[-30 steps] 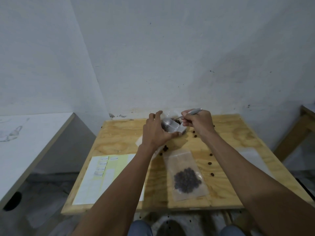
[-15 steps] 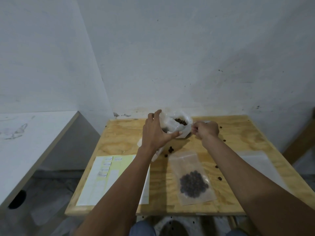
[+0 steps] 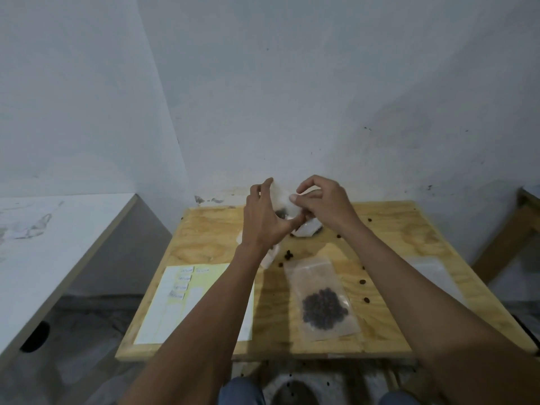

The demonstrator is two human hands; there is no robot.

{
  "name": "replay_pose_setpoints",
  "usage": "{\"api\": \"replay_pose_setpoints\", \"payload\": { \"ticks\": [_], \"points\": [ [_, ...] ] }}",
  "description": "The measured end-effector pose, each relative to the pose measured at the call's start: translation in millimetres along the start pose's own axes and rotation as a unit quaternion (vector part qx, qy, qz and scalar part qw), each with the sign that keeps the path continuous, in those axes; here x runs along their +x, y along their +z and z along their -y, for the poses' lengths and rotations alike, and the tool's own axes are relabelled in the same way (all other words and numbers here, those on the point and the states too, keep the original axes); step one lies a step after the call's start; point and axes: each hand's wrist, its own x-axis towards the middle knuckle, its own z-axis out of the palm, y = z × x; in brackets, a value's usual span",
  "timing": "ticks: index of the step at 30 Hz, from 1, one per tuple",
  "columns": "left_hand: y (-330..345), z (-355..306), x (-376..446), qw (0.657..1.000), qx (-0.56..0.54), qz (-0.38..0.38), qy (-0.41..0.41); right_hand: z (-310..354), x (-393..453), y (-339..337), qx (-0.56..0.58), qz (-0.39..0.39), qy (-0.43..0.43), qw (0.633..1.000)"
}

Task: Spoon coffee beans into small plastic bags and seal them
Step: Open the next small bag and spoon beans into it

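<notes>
A small clear plastic bag [image 3: 283,202] with a few dark coffee beans in it is held up above the far middle of the plywood table [image 3: 388,229]. My left hand [image 3: 264,217] grips its left side, thumb under it. My right hand [image 3: 323,204] pinches its top right edge. Below the hands lies crumpled white plastic [image 3: 306,230] on the table. A flat bag of coffee beans [image 3: 321,299] lies nearer me. The spoon is not visible.
Loose beans [image 3: 363,282] are scattered on the table and the floor. A sheet of labels on yellow and white paper [image 3: 187,299] lies at the left. More clear plastic [image 3: 432,273] lies at the right. A white table [image 3: 43,244] stands left; a wooden frame [image 3: 523,226] right.
My right hand held a spoon over the bag a second ago; now it has no spoon and pinches the bag's top. Both hands have lifted the bag a little.
</notes>
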Motion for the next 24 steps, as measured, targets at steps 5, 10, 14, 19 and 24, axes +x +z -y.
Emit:
{"api": "replay_pose_setpoints", "payload": {
  "ticks": [5,10,14,19,24],
  "points": [
    [-30.7,-12.9,-1.2,0.995,-0.094,0.032,-0.009,15.8,-5.3,-0.1,0.012,-0.085,-0.006,0.996],
    [-62.7,-28.1,3.3,0.961,-0.271,0.006,-0.051,26.2,-12.4,-3.3,0.078,-0.132,-0.021,0.988],
    [-68.3,-39.8,-2.4,0.941,-0.328,0.018,-0.078,33.7,-19.5,-3.3,0.129,-0.072,-0.022,0.989],
    [-62.5,-45.8,-9.6,0.93,-0.358,0.008,-0.086,30.2,-25.3,-3.4,0.098,-0.072,-0.041,0.992],
    [-55.2,-47.7,-12.0,0.909,-0.404,-0.003,-0.101,28.6,-29.2,0.2,0.092,-0.052,-0.053,0.993]
  ]
}}
